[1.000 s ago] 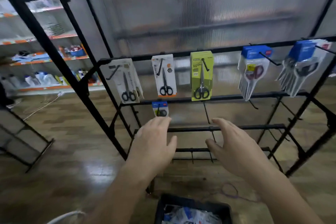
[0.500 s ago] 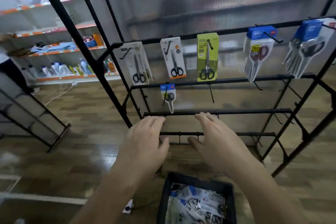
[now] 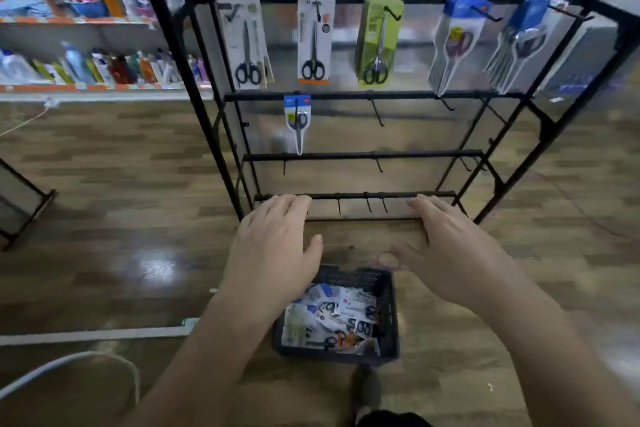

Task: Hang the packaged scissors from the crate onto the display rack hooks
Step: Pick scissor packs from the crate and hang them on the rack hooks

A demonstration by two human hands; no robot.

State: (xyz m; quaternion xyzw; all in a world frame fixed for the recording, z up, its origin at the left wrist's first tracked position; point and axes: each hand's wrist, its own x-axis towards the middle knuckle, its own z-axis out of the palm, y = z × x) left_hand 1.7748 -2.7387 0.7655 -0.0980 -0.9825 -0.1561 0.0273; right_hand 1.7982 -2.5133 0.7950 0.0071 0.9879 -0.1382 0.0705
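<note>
A wood-plank floor [image 3: 121, 201] fills the view from 9 o'clock round to 3 o'clock. On it, from the centre up to 12 o'clock, stands the black display rack [image 3: 415, 153], backed by ribbed translucent sheeting. Store shelves [image 3: 86, 87] lined with bottles sit far off at 10 o'clock.

Both forearms reach in from the bottom edge. The left hand [image 3: 273, 253] is at 7 o'clock of centre and the right hand [image 3: 450, 253] at 4 o'clock. Both are palm-down with fingers spread and fairly straight, holding nothing. In the view their fingertips overlap the rack's lowest bar.

The dark crate [image 3: 389, 308] rests on the floor at 6 o'clock, between the two forearms and in front of the rack. In it lies a loose heap of packaged scissors [image 3: 332, 319] — the left hand covers its far-left corner.

Along the rack's top bar hang five lots. From 11 o'clock to 2 o'clock these are a white pack [image 3: 244, 42], a white-and-orange pack [image 3: 314, 38], a green pack [image 3: 379, 40], and two thick blue-topped bundles [image 3: 455, 45] [image 3: 519, 45]. On the second bar, just above centre at 12 o'clock, hangs one small blue-topped pack [image 3: 296, 121] with its blade tip pointing down. To its right, bare hooks [image 3: 377, 113] jut from that bar, and more from the two bars below.
</note>
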